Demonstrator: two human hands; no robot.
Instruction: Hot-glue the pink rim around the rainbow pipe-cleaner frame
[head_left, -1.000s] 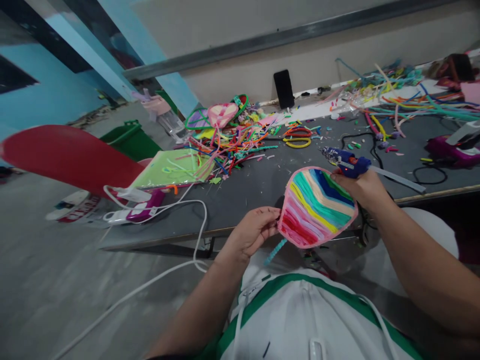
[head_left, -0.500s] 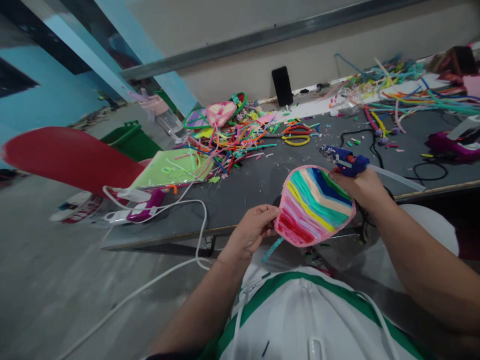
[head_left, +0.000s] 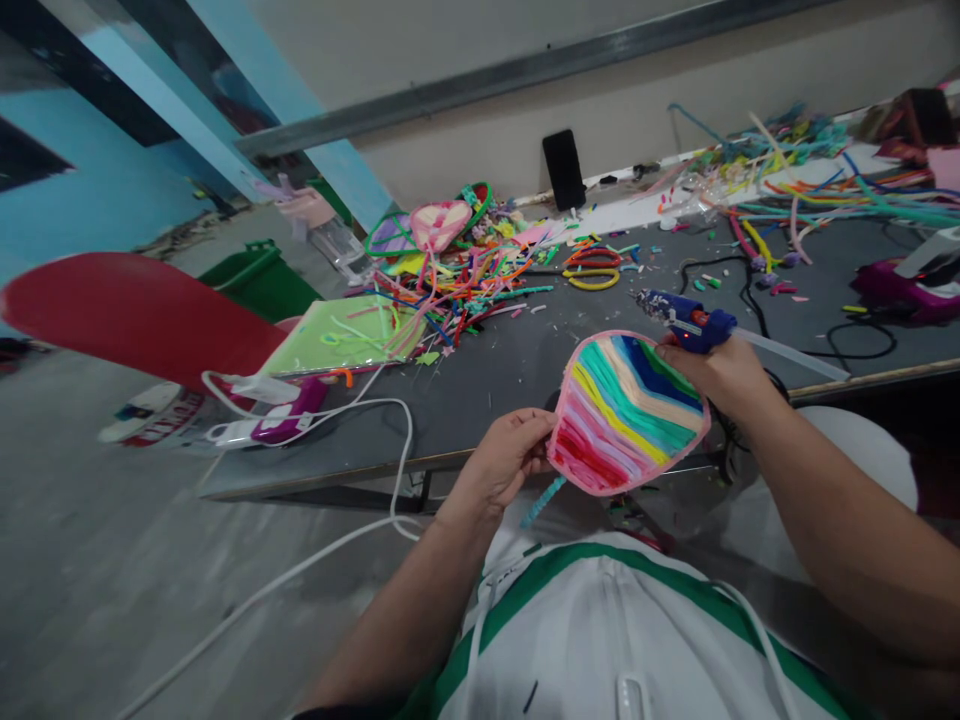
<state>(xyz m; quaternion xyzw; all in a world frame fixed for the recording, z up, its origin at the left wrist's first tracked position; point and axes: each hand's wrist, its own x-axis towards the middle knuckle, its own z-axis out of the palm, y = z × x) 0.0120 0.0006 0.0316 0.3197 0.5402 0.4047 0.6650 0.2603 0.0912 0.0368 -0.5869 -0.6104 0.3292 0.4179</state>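
A rainbow-striped piece with a pink rim (head_left: 628,412) hangs between my hands, in front of the table's edge. My left hand (head_left: 514,455) pinches its lower left rim; a light blue fuzzy stem (head_left: 543,502) sticks out just below. At the upper right, my right hand (head_left: 712,375) is closed around a dark blue glue gun (head_left: 688,320), with thumb and fingers at the piece's rim. The gun's nozzle points left, and a clear glue stick (head_left: 795,355) extends from its back.
On the grey table (head_left: 517,375) lie a pile of coloured stems (head_left: 465,285), scissors (head_left: 592,270), a green sheet (head_left: 337,345) and black cables. A phone (head_left: 564,170) leans on the wall. A white cable (head_left: 409,440) crosses the left edge near a red chair (head_left: 142,310).
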